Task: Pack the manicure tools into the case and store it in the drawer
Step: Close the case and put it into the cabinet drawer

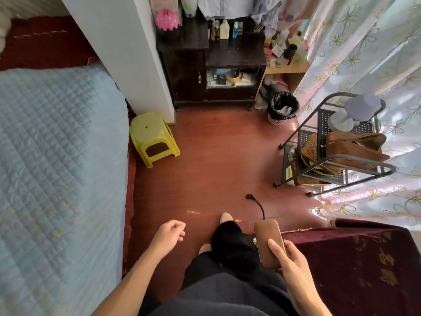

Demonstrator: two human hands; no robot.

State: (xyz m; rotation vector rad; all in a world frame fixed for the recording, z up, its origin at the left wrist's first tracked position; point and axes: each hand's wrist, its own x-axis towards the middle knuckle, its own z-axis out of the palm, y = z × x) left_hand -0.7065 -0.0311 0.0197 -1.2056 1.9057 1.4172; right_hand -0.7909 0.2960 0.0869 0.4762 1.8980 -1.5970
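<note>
Right hand: clamped on the brown case, thumb laid across its upper face, fingers wrapped beneath. Case looks closed; a small pale bit shows at its left edge, possibly a zip pull, too small to be sure. Case is carried low, above the person's dark-clothed legs, just left of the maroon-covered surface at near right.

Left hand: holds nothing, fingers loosely curled together, hanging over the red-brown floor.

Step, as judged: packing appears done, no loose tools visible; the case is in transit toward storage. Next move calls for reaching a drawer, freeing the left hand to pull it, then laying the case in flat.

Outward: blue quilted bed at left, yellow stool beside it, dark cabinet far centre with bottles on top, metal rack at right by the curtain.

Hidden or unclear: case contents not visible. Which drawer is meant cannot be told; the cabinet's open compartment may be one. A black cord lies on the floor ahead.
</note>
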